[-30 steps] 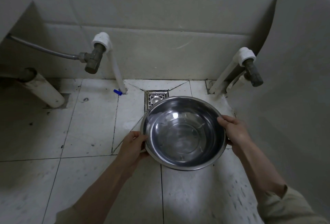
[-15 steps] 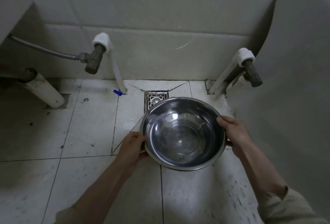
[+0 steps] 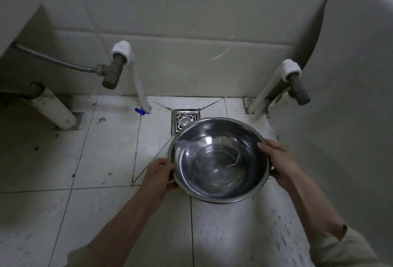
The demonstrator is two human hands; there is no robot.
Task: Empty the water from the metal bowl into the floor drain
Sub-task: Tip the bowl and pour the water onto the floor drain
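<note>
The metal bowl (image 3: 219, 160) is held above the tiled floor (image 3: 102, 156), its far rim overlapping the near edge of the floor drain (image 3: 184, 120). The left hand (image 3: 160, 178) grips the left rim and the right hand (image 3: 278, 163) the right rim, thumbs over the edge — both closed on the bowl. Clear water sits in the bottom. The bowl looks stiff, thin-walled and light, though the water adds shifting weight, and wet steel is likely slippery. Opposite points on the rolled rim seem the best hold for tipping it forward — slowly, to limit splashing past the grate.
</note>
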